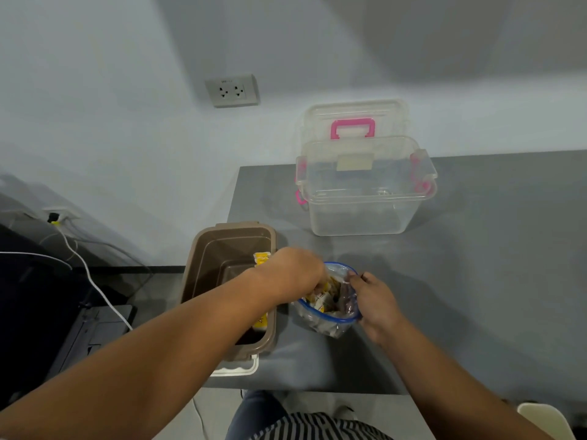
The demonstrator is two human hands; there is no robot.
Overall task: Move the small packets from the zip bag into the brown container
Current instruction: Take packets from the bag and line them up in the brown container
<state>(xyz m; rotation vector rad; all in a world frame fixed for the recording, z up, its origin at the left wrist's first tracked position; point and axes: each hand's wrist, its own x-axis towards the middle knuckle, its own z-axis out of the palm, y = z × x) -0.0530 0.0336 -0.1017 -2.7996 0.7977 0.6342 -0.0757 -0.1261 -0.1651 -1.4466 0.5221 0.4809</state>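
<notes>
Brown container and zip bag hold packets.

Grey table, brown container, zip bag, clear box (pink latches)

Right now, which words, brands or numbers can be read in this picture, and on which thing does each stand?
Nothing can be read for certain.
On the wall socket: a small marking, too small to read.
On the yellow packet in the brown container: blurred print.
On the packets in the zip bag: blurred print.
On the beige label of the clear box: seemingly blank.
</notes>
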